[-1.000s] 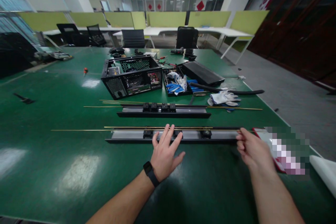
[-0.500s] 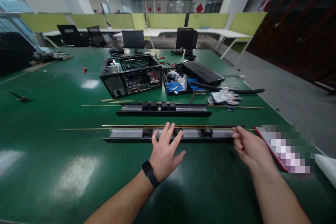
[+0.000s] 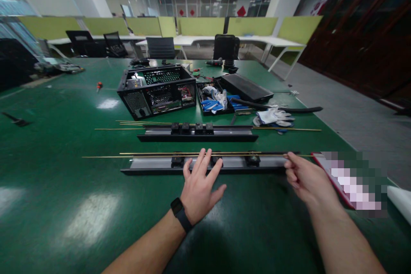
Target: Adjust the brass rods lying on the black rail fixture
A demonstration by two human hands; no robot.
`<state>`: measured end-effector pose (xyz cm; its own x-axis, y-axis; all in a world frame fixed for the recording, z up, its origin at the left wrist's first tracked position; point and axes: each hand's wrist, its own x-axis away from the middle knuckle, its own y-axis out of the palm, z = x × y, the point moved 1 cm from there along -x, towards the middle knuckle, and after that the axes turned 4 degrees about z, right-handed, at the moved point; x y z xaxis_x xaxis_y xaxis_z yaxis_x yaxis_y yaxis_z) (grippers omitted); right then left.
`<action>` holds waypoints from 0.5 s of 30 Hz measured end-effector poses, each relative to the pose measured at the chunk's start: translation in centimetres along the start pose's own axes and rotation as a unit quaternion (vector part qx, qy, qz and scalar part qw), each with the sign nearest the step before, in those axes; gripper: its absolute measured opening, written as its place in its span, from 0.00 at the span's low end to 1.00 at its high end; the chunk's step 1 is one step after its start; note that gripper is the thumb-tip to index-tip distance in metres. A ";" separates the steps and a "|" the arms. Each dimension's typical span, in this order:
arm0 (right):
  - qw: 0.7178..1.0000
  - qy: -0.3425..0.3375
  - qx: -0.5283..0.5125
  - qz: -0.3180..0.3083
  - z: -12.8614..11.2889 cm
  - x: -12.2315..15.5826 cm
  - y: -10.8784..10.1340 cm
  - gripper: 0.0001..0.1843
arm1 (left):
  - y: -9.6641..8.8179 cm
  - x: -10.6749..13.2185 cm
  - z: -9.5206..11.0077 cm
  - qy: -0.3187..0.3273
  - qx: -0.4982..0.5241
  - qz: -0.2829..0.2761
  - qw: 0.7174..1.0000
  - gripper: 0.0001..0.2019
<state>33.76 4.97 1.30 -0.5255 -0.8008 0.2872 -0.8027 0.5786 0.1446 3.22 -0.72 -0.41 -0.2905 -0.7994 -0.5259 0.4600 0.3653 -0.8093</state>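
Observation:
A long black channel rail (image 3: 236,162) with a pale inside lies across the bench before me. Several dark blocks, one a black block (image 3: 253,159), sit along it. Two thin brass rods run lengthwise over the rail; the longer brass rod (image 3: 101,157) sticks out past its left end. My right hand (image 3: 305,175) pinches this rod near the rail's right end. With fingers spread, my left hand (image 3: 199,195) reaches over the middle of the rail, its fingertips at the rods and partly hiding a block. Whether those fingertips press on the rods, I cannot tell.
Behind lies a second rail (image 3: 224,138) with blocks and more brass rods (image 3: 287,129). Farther back are an open computer case (image 3: 135,99), a tray (image 3: 220,112) of gloves, a black panel (image 3: 248,87) and white gloves (image 3: 274,116). A red-edged, blurred-out item (image 3: 335,184) lies right.
The longer brass rod has slid to the right along the rail, so less of it sticks out at the left. My left hand keeps its place over the rail. The view has shifted slightly.

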 end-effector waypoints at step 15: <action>0.999 0.014 0.005 -0.031 0.1 1.1 0.9 0.15 | 0.1 0.1 0.1 -0.002 -0.006 0.002 1.000 0.31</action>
<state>32.45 4.63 1.65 -0.4672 -0.8302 0.3040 -0.8364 0.5265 0.1527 3.35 -0.79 -0.47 -0.2858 -0.7996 -0.5281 0.4511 0.3740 -0.8103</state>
